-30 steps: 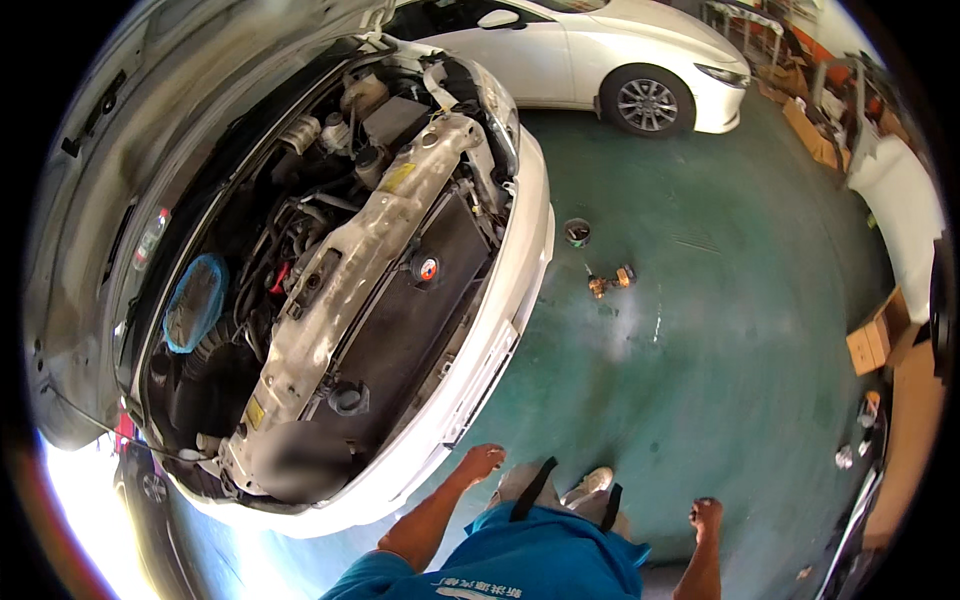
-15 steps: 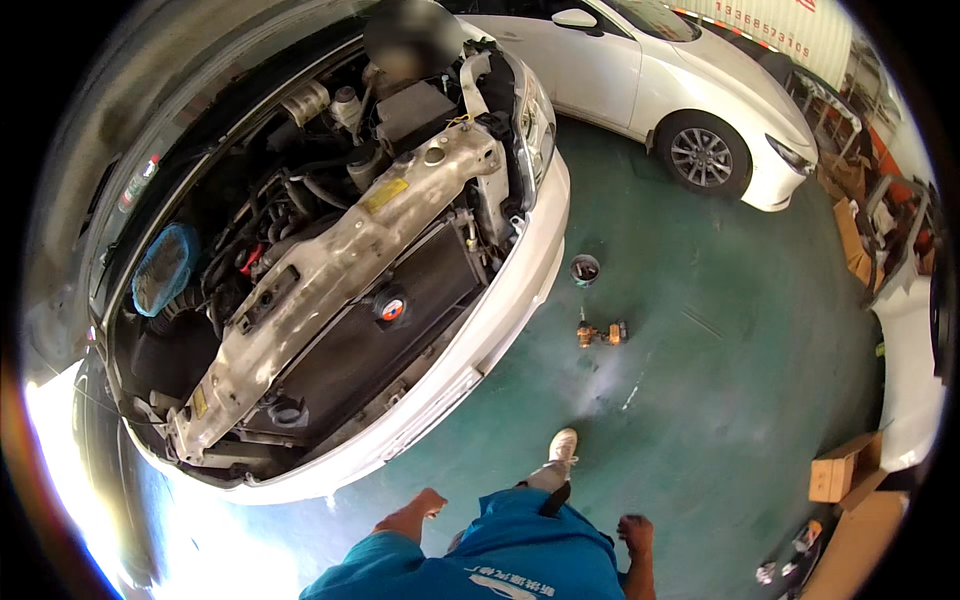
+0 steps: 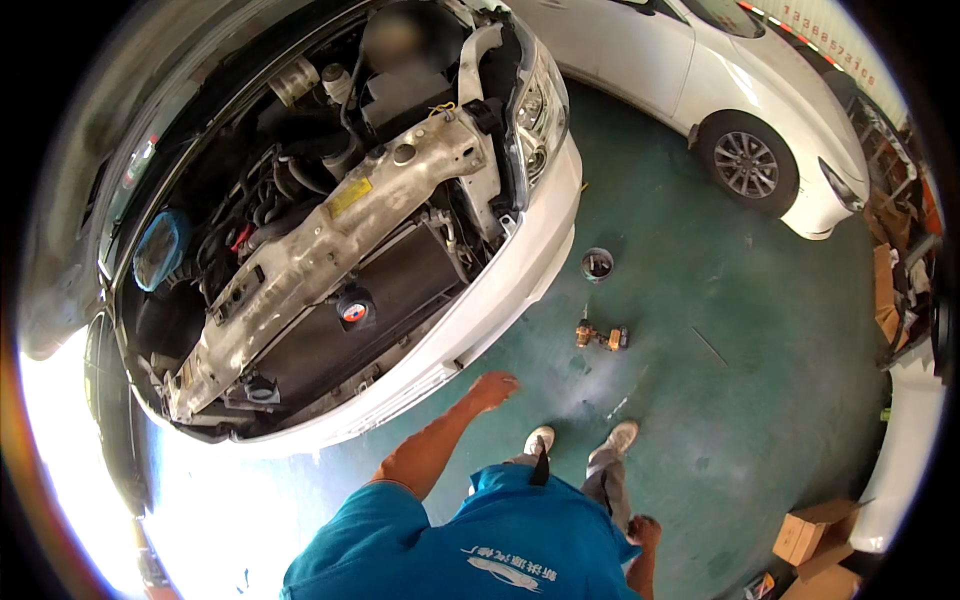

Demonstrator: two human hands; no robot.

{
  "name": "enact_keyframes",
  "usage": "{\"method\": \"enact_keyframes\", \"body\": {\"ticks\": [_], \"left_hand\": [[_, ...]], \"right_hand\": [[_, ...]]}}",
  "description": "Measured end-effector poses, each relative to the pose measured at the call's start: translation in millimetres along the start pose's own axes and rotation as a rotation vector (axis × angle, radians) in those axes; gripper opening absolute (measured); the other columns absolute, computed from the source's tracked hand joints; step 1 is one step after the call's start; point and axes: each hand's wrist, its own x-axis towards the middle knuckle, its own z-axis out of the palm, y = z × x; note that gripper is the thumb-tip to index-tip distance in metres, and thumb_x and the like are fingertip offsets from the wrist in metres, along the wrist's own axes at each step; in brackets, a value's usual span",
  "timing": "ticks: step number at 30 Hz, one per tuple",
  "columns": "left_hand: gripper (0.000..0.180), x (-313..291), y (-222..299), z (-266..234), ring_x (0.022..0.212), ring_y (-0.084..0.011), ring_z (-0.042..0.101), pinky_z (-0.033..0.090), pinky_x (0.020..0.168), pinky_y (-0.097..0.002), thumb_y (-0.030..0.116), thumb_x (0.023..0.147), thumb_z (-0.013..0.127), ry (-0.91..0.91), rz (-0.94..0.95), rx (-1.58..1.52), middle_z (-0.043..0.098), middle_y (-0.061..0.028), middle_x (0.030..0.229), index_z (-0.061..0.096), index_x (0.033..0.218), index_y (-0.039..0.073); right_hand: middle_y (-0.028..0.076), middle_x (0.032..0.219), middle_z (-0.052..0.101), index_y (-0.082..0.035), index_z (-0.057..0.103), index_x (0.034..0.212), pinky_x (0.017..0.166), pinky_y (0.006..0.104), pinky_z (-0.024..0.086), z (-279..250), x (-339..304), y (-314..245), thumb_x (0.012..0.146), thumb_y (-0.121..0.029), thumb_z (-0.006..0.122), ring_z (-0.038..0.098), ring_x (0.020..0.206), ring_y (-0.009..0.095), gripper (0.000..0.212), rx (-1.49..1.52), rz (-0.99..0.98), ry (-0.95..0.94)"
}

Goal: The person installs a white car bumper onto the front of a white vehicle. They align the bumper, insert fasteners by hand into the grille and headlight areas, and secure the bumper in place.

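My left hand reaches forward over the floor beside the white car's front bumper. Its fingers are loosely stretched, and no object shows in it. At my right side hangs my right hand, close to my trouser leg, its fingers curled in. Whether anything lies inside that hand is hidden. Ahead of both hands a yellow-and-black cordless drill lies on the green floor. Beyond it stands a small round tub with small dark items inside. Neither hand touches these things.
The car's engine bay is uncovered, with a worn metal crossbeam above the radiator. A blue-rimmed oval part sits at its left. Another white car stands far right. A thin rod and cardboard boxes lie right.
My left arm has swung forward and to the right, away from my body. Both my shoes now show. The view has shifted, bringing the drill and tub nearer my left hand.
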Motion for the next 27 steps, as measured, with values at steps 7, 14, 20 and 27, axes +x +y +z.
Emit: {"method": "enact_keyframes", "body": {"ticks": [7, 14, 20, 27], "left_hand": [[0.018, -116.7, -106.3, 92.8, 0.08, -0.0305, 0.07, 0.055, 0.065, -0.0436, 0.029, 0.089, 0.065, -0.312, -0.226, 0.795, 0.071, -0.0102, 0.082, 0.074, 0.099, 0.016], [0.022, -162.3, 16.2, 164.2, 0.077, -0.0207, 0.071, 0.058, 0.064, -0.0333, 0.022, 0.097, 0.062, 0.228, -0.829, -0.587, 0.074, -0.0096, 0.094, 0.073, 0.1, 0.003], [0.025, -136.5, 100.7, 164.4, 0.087, -0.0208, 0.07, 0.059, 0.073, -0.0313, 0.02, 0.095, 0.063, 0.419, -0.701, -0.665, 0.073, -0.0119, 0.098, 0.072, 0.107, 0.0], [0.022, -131.3, 76.3, 177.5, 0.075, -0.0213, 0.07, 0.055, 0.06, -0.033, 0.023, 0.092, 0.071, 0.484, -1.012, -0.827, 0.071, -0.0118, 0.087, 0.072, 0.096, 0.002]], "right_hand": [[0.012, 0.069, 0.059, 0.002, 0.061, 0.077, 0.051, 0.0382, 0.046, -47.7, 116.5, 75.6, 0.087, -0.013, 0.064, 0.058, 0.059, 0.024, 0.019, 1.109, 0.467, 0.007], [0.007, 0.066, 0.047, -0.005, 0.047, 0.076, 0.046, 0.0337, 0.034, -137.3, 170.5, 176.1, 0.09, 0.0, 0.063, 0.044, 0.054, 0.018, 0.022, 1.315, 0.978, -0.239], [0.008, 0.068, 0.053, -0.003, 0.052, 0.075, 0.048, 0.0347, 0.039, -162.7, 300.8, 166.5, 0.089, -0.005, 0.065, 0.05, 0.055, 0.017, 0.019, 0.966, 0.719, -0.39], [0.012, 0.085, 0.067, 0.004, 0.066, 0.103, 0.06, 0.034, 0.051, -229.3, 426.2, -3.7, 0.09, -0.017, 0.069, 0.064, 0.07, 0.019, 0.025, 0.906, 0.337, -0.381]]}}
